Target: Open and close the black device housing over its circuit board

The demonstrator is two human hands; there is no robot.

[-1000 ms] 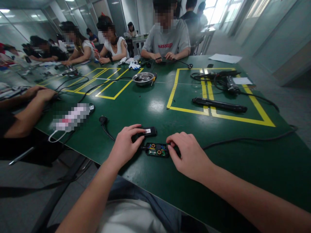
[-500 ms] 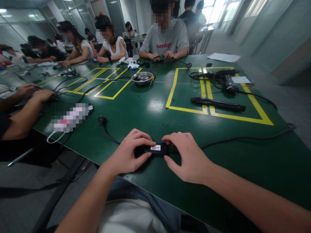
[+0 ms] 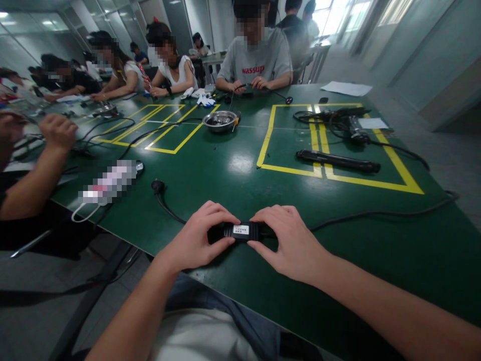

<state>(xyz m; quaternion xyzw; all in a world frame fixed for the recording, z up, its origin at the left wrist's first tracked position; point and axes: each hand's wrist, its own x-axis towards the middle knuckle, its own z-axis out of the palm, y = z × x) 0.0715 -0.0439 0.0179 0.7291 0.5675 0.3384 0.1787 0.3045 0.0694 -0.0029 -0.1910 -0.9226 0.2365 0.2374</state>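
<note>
A small black box (image 3: 241, 231) with a white label lies on the green table (image 3: 225, 185) near its front edge. My left hand (image 3: 201, 234) grips the box's left end between thumb and fingers. At the right end, my right hand (image 3: 291, 243) pinches it the same way. From the left side a black cable runs to a black plug (image 3: 158, 186). Another black cable (image 3: 376, 213) leaves on the right and curves across the table.
A metal bowl (image 3: 220, 122) of small parts stands mid-table. Yellow tape squares hold a black tube (image 3: 338, 161) and tangled cables (image 3: 347, 123) at right. A blurred pink-white item (image 3: 110, 183) lies left, near another person's arms (image 3: 35, 175). A person sits opposite.
My right thumb and fingers have shifted slightly left onto the box. My left hand has hardly moved. At the left, another person's hands have risen from the table.
</note>
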